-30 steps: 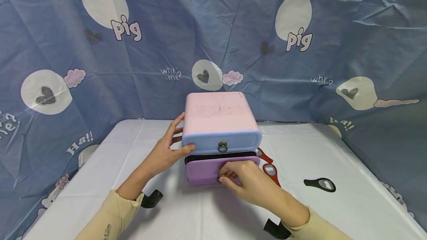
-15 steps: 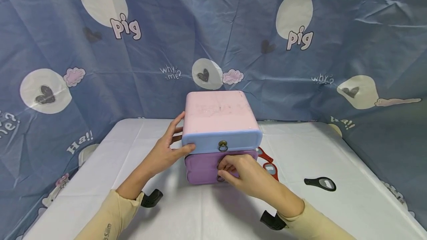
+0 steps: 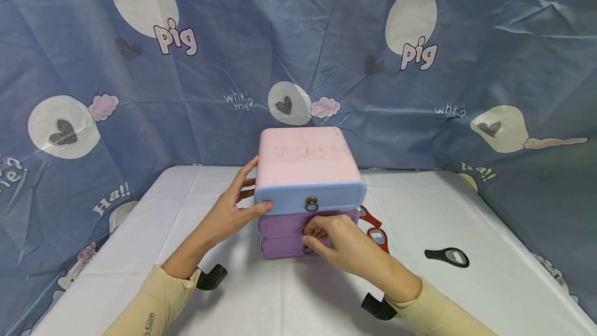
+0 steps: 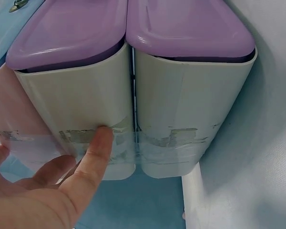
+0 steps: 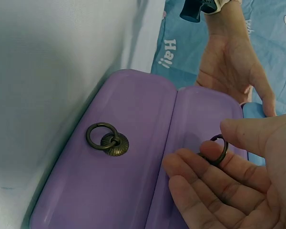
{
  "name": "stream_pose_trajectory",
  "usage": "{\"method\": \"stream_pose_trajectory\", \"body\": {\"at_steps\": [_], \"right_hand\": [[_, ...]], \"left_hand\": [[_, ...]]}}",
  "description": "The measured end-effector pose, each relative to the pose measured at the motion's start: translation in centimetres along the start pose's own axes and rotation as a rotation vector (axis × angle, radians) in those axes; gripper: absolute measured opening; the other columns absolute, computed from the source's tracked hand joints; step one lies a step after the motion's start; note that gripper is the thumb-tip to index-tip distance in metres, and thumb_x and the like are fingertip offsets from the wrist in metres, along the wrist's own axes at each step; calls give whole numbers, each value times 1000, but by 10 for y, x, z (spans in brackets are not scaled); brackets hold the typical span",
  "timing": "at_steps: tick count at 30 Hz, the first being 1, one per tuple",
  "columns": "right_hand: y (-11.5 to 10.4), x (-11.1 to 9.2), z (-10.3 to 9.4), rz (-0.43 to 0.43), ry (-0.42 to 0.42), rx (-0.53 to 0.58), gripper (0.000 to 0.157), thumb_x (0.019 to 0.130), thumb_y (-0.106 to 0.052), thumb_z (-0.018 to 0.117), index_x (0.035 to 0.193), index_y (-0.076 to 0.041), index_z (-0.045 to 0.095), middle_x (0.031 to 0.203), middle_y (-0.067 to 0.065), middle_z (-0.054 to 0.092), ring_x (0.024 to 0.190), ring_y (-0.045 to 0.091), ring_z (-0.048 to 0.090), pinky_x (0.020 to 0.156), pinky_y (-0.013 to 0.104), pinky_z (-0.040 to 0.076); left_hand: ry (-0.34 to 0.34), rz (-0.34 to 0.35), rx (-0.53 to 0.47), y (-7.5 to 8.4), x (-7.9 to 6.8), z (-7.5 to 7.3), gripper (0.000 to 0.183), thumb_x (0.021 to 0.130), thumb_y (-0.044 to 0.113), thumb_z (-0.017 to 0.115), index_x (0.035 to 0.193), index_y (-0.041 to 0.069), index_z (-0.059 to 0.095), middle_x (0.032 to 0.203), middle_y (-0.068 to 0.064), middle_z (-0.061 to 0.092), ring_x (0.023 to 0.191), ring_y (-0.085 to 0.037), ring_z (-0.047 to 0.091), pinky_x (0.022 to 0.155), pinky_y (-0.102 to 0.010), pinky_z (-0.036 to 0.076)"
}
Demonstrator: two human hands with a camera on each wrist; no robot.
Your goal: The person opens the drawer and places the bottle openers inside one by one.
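Observation:
A small three-tier drawer unit stands on the table, its top tier a pink case (image 3: 305, 154) with a blue drawer front (image 3: 289, 201). Below are a middle purple drawer (image 3: 277, 226) and a bottom purple drawer (image 3: 282, 247). My right hand (image 3: 347, 242) pinches the brass ring pull (image 5: 225, 152) of the middle drawer between thumb and index finger. Another ring pull (image 5: 88, 136) hangs free on the bottom drawer. My left hand (image 3: 228, 217) rests against the unit's left side, fingers spread, thumb at the blue front's lower corner. In the left wrist view, one fingertip touches the middle tier's pale casing (image 4: 81, 95).
Two red bottle openers (image 3: 379, 240) lie right of the unit, one partly hidden by it. A black bottle opener (image 3: 446, 257) is farther right on the white-covered table (image 3: 252, 305). A blue printed cloth (image 3: 210, 82) hangs behind the table.
The middle purple drawer has slid back into the unit, and the dark gap above its front is gone. My right hand moved forward with it; my left hand stayed put.

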State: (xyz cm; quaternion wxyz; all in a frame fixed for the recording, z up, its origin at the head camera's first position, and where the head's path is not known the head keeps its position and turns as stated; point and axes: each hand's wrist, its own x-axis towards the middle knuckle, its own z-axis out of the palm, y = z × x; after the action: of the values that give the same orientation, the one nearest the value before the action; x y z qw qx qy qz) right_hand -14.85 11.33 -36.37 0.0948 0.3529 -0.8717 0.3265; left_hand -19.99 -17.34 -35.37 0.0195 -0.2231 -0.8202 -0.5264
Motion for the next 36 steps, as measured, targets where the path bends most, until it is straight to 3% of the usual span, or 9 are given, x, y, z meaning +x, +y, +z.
{"method": "stream_pose_trajectory", "body": {"at_steps": [8,14,22,27,31,36], "right_hand": [[-1,-2,1,-26,7,-94,11,106,-14,68,98,-9,74,80,-8,62,74,-1,53,67,20,49],[0,-5,3,-61,26,-116,6,103,-12,73,97,-14,73,90,-7,73,83,0,64,74,22,57],[-2,-13,3,16,36,-189,10,99,-18,78,95,-24,72,85,-16,66,75,-4,54,64,17,47],[-2,-19,3,40,14,-216,12,98,-20,80,93,-27,71,78,-17,57,70,0,53,60,17,42],[0,-24,7,47,-20,-236,9,98,-20,80,95,-26,74,82,-17,63,72,3,60,62,16,45],[3,-27,14,59,-92,-264,4,98,-21,79,101,-22,80,83,-14,67,68,-5,54,60,17,46]], "left_hand": [[3,-1,14,0,-1,-1,98,98,39,78,169,53,13,170,-16,36,154,-45,45,111,-67,50],[-2,7,15,0,-1,-1,98,99,38,78,170,51,12,170,-17,36,154,-46,44,111,-68,49],[3,-2,12,1,0,-1,98,98,38,79,169,54,13,171,-15,36,154,-45,44,111,-67,50],[3,-4,13,2,0,0,98,97,39,80,167,58,13,170,-13,36,153,-43,46,112,-67,49],[2,-10,14,2,0,0,98,97,40,80,166,61,13,170,-14,36,153,-44,46,109,-66,51],[0,-13,13,1,0,-1,98,97,41,80,165,62,13,170,-13,36,153,-44,45,108,-65,52]]}}
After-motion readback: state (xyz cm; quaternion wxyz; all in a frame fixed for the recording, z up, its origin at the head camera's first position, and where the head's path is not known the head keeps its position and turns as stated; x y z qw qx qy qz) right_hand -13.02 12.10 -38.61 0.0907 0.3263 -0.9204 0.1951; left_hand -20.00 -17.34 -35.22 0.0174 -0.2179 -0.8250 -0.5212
